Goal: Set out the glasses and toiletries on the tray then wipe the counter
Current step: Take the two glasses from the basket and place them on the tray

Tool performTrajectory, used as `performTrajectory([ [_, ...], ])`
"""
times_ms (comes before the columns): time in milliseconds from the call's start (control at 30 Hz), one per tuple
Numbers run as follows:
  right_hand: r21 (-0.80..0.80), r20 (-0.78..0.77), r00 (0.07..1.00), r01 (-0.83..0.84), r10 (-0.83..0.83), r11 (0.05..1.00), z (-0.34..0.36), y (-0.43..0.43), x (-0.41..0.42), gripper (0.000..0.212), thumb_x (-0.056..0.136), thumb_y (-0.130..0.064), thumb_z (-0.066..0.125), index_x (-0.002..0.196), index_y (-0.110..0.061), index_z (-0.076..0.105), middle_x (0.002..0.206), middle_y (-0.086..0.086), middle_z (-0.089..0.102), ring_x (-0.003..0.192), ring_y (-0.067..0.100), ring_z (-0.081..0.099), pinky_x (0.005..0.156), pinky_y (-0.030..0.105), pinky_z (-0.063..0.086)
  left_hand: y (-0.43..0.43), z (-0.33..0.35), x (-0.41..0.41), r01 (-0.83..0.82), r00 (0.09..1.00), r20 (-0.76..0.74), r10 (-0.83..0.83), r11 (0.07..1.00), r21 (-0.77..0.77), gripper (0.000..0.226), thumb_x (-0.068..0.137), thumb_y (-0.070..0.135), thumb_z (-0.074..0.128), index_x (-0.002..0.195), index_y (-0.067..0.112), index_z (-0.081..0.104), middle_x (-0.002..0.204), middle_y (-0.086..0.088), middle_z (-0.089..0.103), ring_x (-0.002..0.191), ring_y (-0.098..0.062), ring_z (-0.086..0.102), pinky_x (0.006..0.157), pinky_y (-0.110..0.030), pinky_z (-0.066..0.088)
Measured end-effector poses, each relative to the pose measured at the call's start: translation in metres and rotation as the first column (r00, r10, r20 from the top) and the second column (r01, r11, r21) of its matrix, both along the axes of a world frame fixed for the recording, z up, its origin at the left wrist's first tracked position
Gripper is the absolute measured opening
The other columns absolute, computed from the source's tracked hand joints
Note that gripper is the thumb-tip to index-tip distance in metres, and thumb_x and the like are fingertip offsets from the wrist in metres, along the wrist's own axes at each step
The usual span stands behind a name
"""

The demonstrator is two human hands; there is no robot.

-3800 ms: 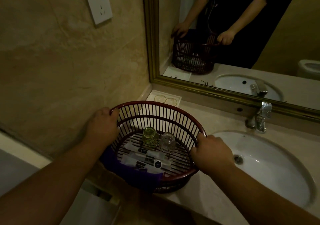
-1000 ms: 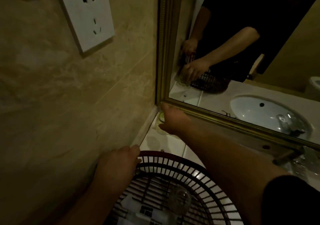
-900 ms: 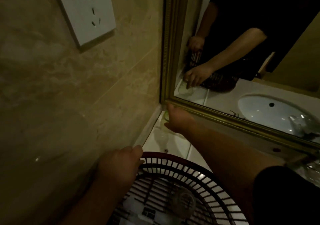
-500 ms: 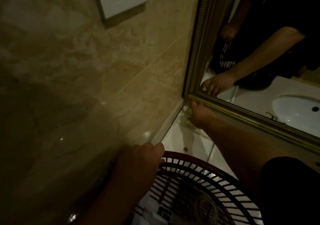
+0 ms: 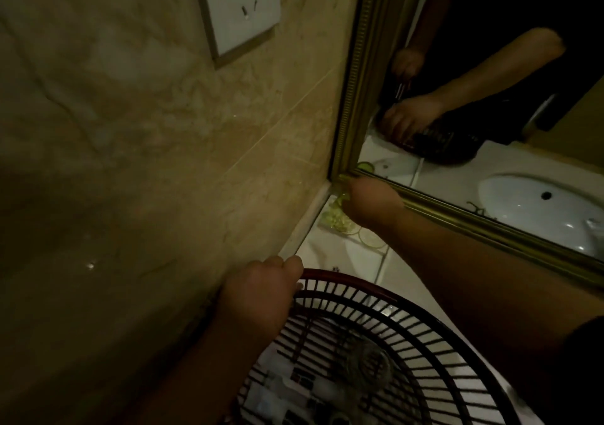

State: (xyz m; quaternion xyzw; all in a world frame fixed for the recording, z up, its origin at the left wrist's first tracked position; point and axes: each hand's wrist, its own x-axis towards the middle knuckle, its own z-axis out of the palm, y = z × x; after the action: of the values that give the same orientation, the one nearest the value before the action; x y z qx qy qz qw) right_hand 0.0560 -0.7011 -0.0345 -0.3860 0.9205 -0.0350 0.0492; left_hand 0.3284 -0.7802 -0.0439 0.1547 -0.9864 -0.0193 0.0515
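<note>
Obscuring glass (image 5: 336, 219), right hand (image 5: 372, 205), left hand (image 5: 258, 294) gripping basket (image 5: 346, 277)

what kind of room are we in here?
Most likely a bathroom, perhaps a hotel's: a white washbasin reflected in the gilt-framed mirror, a tiled wall, and a basket holding toiletry packets and a glass.

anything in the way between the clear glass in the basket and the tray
Yes. The clear glass sits inside the basket, so the basket's slatted far wall and rim stand between it and the tray. Over the tray, the right hand holds the green glass in the corner, its forearm crossing the tray's right side.
</note>
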Motion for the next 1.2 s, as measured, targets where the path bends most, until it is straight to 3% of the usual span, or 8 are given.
performTrajectory([
  [267,-0.165,-0.171,0.979,-0.143,0.115,0.976,0.081,0.075,0.167,0.024,0.089,-0.041,0.06,0.106,-0.025,0.062,0.103,0.001,0.063,0.096,0.023,0.058,0.069,0.035,0.049,0.001,0.006,0.003,0.06,0.997,-0.049,-0.06,0.998,0.0,0.02,0.094,0.04,0.06,0.095,0.021,0.052,0.078,-0.003,0.061,0.061,-0.024,0.059,0.047,-0.029,0.032],
  [333,-0.149,-0.133,0.986,-0.12,0.1,0.982,0.069,0.091,0.199,0.022,0.087,-0.041,0.058,0.1,-0.024,0.062,0.094,0.001,0.063,0.088,0.024,0.06,0.062,0.034,0.049,0.001,0.006,0.003,0.064,0.997,-0.054,-0.063,0.998,0.023,0.02,0.094,0.039,0.059,0.096,0.021,0.051,0.081,-0.004,0.061,0.064,-0.026,0.06,0.048,-0.031,0.033],
  [433,0.006,0.036,0.999,-0.004,0.004,1.0,0.028,0.117,0.227,0.032,0.085,-0.046,0.06,0.108,-0.024,0.063,0.103,0.002,0.066,0.093,0.027,0.065,0.069,0.036,0.053,0.0,0.006,0.005,0.112,0.991,-0.072,-0.11,0.993,0.028,0.022,0.092,0.036,0.061,0.094,0.017,0.052,0.079,-0.009,0.062,0.065,-0.031,0.061,0.049,-0.033,0.034],
  [533,0.222,0.156,0.978,0.104,-0.14,0.97,-0.023,0.144,0.238,0.049,0.087,-0.045,0.065,0.131,-0.026,0.053,0.122,0.008,0.058,0.105,0.03,0.063,0.074,0.037,0.051,-0.001,0.007,0.006,0.127,0.989,-0.082,-0.126,0.992,0.007,0.022,0.093,0.035,0.062,0.094,0.015,0.052,0.08,-0.01,0.062,0.065,-0.031,0.061,0.05,-0.033,0.037],
  [700,0.245,0.148,0.954,0.221,-0.262,0.944,-0.068,0.145,0.229,0.065,0.089,-0.024,0.07,0.146,-0.027,0.04,0.149,0.016,0.039,0.115,0.037,0.059,0.077,0.042,0.053,0.0,0.008,0.005,0.087,0.994,-0.06,-0.087,0.996,-0.015,0.021,0.094,0.033,0.061,0.1,0.015,0.051,0.085,-0.009,0.062,0.071,-0.03,0.061,0.053,-0.034,0.036],
  [900,0.243,0.251,0.92,0.24,-0.3,0.94,-0.084,0.139,0.22,0.059,0.088,-0.029,0.072,0.141,-0.024,0.048,0.132,0.011,0.055,0.112,0.032,0.06,0.086,0.043,0.052,0.004,0.009,-0.002,0.04,0.999,0.007,-0.04,0.996,-0.081,0.023,0.095,0.037,0.055,0.107,0.018,0.052,0.093,-0.007,0.062,0.08,-0.028,0.061,0.059,-0.034,0.036],
  [1000,0.205,0.231,0.936,0.22,-0.266,0.954,-0.075,0.141,0.223,0.062,0.085,-0.029,0.074,0.14,-0.021,0.047,0.13,0.011,0.058,0.111,0.031,0.061,0.084,0.042,0.052,0.008,0.011,-0.006,0.076,0.997,0.045,-0.069,0.979,-0.189,0.04,0.087,0.053,0.058,0.111,0.021,0.051,0.099,-0.004,0.061,0.086,-0.026,0.058,0.063,-0.034,0.034],
  [1200,0.102,0.194,0.974,0.095,-0.114,0.99,-0.022,0.137,0.237,0.058,0.085,-0.037,0.074,0.133,-0.019,0.047,0.121,0.009,0.061,0.102,0.027,0.062,0.073,0.034,0.047,0.017,0.008,-0.026,0.238,0.971,-0.023,-0.24,0.97,-0.053,0.049,0.084,0.057,0.064,0.113,0.021,0.049,0.101,-0.005,0.06,0.084,-0.027,0.063,0.058,-0.032,0.039],
])
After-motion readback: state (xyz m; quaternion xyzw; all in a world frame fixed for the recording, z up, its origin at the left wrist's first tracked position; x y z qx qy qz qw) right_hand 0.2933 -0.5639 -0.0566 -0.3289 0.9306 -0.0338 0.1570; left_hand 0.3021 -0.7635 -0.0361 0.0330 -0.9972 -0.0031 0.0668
